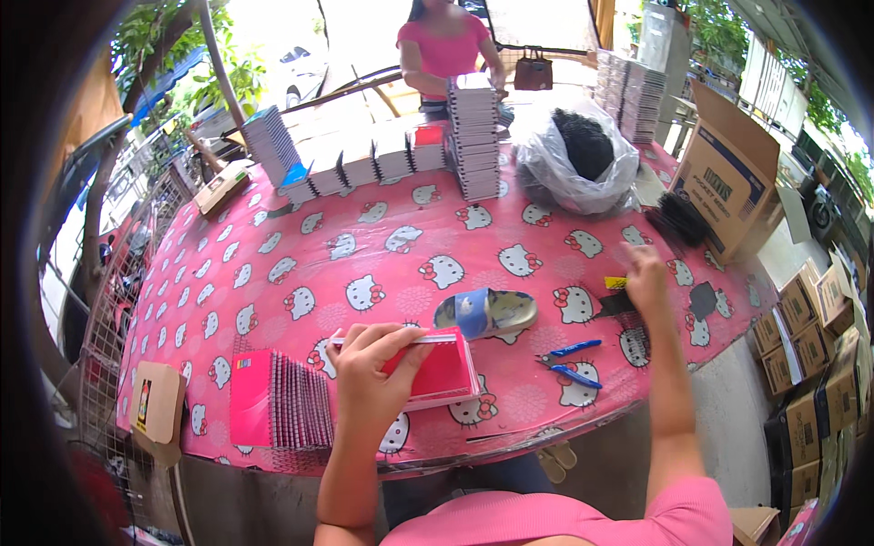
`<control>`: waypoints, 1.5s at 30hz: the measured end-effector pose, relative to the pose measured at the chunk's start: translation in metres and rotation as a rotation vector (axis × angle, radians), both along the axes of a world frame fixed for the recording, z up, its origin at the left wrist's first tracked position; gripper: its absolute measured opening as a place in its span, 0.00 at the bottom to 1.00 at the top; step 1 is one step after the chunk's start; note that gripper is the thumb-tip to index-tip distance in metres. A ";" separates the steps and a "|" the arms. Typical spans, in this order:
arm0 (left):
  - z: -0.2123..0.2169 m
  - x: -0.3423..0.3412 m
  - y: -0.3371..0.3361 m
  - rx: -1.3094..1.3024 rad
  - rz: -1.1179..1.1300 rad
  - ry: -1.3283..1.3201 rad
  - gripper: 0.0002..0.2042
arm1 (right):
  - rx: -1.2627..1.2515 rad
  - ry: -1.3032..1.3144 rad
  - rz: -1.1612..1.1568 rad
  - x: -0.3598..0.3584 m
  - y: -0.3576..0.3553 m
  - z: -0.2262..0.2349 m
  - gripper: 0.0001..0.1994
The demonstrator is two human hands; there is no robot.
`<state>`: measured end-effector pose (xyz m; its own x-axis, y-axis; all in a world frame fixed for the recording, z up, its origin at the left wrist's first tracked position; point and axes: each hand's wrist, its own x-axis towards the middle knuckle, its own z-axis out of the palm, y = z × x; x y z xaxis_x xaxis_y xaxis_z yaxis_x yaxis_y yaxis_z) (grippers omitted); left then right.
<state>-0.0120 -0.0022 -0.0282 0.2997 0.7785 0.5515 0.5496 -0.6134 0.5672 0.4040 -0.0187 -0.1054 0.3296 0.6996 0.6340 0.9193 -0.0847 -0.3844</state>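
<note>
Head view, contents by size.

Table (319, 259): pink cover, white cat-face print; carries most items below.

Cartons (801, 305): brown, stacked beyond the table's right edge; contents hidden.

Carton (724, 196): brown, single, flaps up, at the table's far right; inside not visible from this angle.

Bag (555, 191): clear plastic, mouth open, on the far side; holds a tangled mass of black strands (583, 146). A loose black bundle (678, 221) lies between bag and carton.

Tall stack (475, 146): spiral notebooks, just left of the bag; a lower row (373, 166) of notebooks runs left from it.

Pile (273, 400): pink-covered spiral notebooks, overlapping, near left edge.

Box (157, 405): brown, small, at the near left corner; contents cannot be told.

Red notebook (446, 373): at the near edge, right of the pile, cover lifted; grasped by the left hand (378, 359), thumb against the red face, fingers over the top edge.

Right hand (646, 273): fingers bent, over a black piece (621, 304) and a yellow tag (616, 283); whether its grip is clenched on anything cannot be told.

Slipper (487, 312): blue, beyond the notebook.

Pliers (577, 348): blue handles spread, nearer than the slipper, to its right.
</note>
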 end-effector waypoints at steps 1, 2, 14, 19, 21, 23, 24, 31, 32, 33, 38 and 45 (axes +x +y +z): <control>0.000 0.003 0.002 0.017 -0.008 -0.017 0.10 | 0.025 0.047 0.261 -0.035 -0.002 0.009 0.11; -0.002 0.003 0.004 0.029 -0.008 -0.028 0.10 | 0.029 0.262 0.487 -0.085 -0.006 0.024 0.07; -0.004 0.001 0.003 -0.041 -0.022 -0.061 0.10 | -0.035 0.435 0.823 -0.204 -0.013 0.076 0.11; -0.007 0.001 -0.001 -0.091 -0.006 -0.096 0.09 | -0.343 0.585 0.963 -0.197 -0.006 0.087 0.06; -0.008 0.001 0.000 -0.078 0.001 -0.097 0.09 | -0.420 0.558 0.960 -0.197 -0.004 0.087 0.07; -0.008 0.001 -0.001 -0.064 0.013 -0.076 0.10 | -0.452 0.465 0.878 -0.203 -0.010 0.091 0.09; -0.009 0.001 -0.001 -0.059 0.017 -0.064 0.11 | -0.468 0.422 0.836 -0.207 -0.013 0.091 0.09; -0.012 0.000 -0.001 -0.060 0.045 -0.067 0.16 | -0.074 0.032 0.811 -0.221 -0.015 0.085 0.11; -0.012 0.000 -0.001 -0.064 0.044 -0.073 0.16 | -0.094 -0.001 0.819 -0.221 -0.014 0.083 0.11; -0.012 0.000 -0.001 -0.067 0.044 -0.080 0.15 | -0.114 -0.033 0.827 -0.221 -0.014 0.083 0.11; -0.011 -0.001 -0.003 -0.070 0.035 -0.095 0.15 | -0.059 -0.037 0.759 -0.232 -0.013 0.086 0.08; -0.006 -0.002 -0.005 -0.005 0.004 -0.078 0.17 | -0.316 -0.252 0.801 -0.224 -0.005 0.096 0.08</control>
